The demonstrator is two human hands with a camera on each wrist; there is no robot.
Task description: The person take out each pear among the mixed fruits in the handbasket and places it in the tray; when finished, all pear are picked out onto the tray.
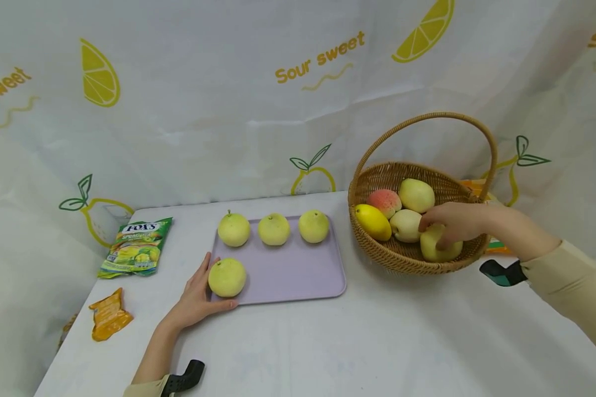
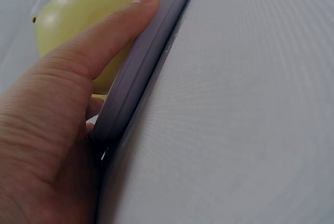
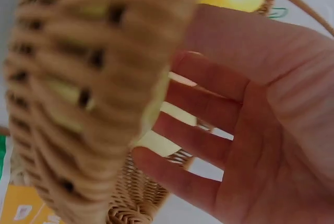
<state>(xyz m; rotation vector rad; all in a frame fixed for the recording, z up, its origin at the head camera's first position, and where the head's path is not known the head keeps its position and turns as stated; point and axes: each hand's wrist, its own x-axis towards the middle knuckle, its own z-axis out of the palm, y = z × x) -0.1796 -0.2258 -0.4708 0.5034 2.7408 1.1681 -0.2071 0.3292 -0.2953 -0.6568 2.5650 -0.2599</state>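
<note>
My left hand (image 1: 196, 298) holds the near left corner of a lilac tray (image 1: 293, 275), its thumb along the front rim and its fingers by the left side. A pale yellow pear (image 1: 227, 278) sits on the tray inside that hand; three more stand along the back, such as the left one (image 1: 234, 229). At the right, my right hand (image 1: 459, 220) reaches into a wicker basket (image 1: 402, 264) and grips a pear (image 1: 437, 245) near its front right. Basketwork hides part of these fingers (image 3: 203, 114) in the right wrist view.
Within the basket lie a peach (image 1: 384, 203), a yellow lemon-like fruit (image 1: 373, 222) and two other pears (image 1: 416, 195); a tall handle (image 1: 439, 115) arches above. A green FOX'S candy bag (image 1: 136, 248) and a small orange packet (image 1: 110, 315) lie left. An orange-and-green package (image 1: 499, 246) is partly behind the basket.
</note>
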